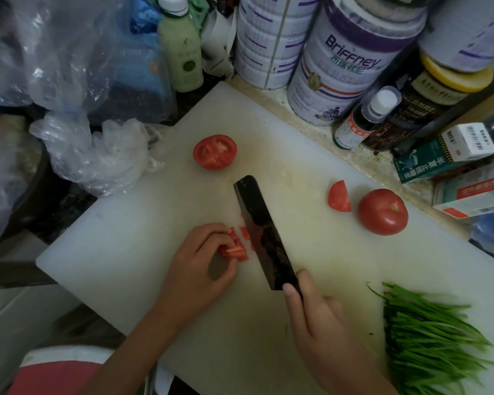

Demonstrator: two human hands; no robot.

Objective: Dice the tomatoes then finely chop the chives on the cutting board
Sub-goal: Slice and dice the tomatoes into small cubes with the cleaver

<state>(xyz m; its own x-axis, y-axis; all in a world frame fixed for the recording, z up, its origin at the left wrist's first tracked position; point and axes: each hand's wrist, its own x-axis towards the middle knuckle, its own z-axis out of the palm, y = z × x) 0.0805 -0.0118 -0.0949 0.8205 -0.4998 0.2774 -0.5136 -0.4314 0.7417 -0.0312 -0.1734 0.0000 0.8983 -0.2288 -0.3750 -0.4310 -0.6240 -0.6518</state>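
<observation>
Right grip (320, 317) on cleaver (261, 232), left grip (200, 260) pinching tomato pieces (236, 250), Briffney tin (345, 61)

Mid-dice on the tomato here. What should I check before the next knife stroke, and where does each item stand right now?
1. Left hand holds the tomato pieces steady: ok.
2. Left fingers tucked back from the knife: cannot tell; they sit close beside the blade.
3. Right hand wrapped round the knife handle: ok.
4. Pieces lie flat on the cutting board: ok.
5. Tomato half, wedge and whole tomato apart from the blade: ok.
6. Chives away from the cutting spot: ok.
</observation>
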